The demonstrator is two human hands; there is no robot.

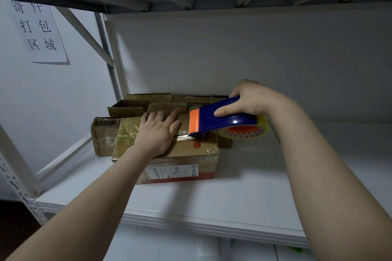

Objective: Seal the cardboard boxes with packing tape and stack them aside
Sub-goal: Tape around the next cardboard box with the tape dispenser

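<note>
Right hand point(248, 99): grips tape dispenser point(224, 117), orange blade end pointing left
Left hand point(158, 131): fingers straight, pressing box point(188, 153) top
Shelf point(254, 180): open room right of box

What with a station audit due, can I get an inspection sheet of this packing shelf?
Surface: white shelf board, boxes at its left rear.
Job's things: front cardboard box; blue tape dispenser, orange end on the box top, clear roll fitted.
Clutter: other boxes behind and left of it.
Grippers: left hand flat on the box; right hand grips the dispenser.
Cables: nothing seen.
Surroundings: paper sign on left wall; white rack upright.
</note>
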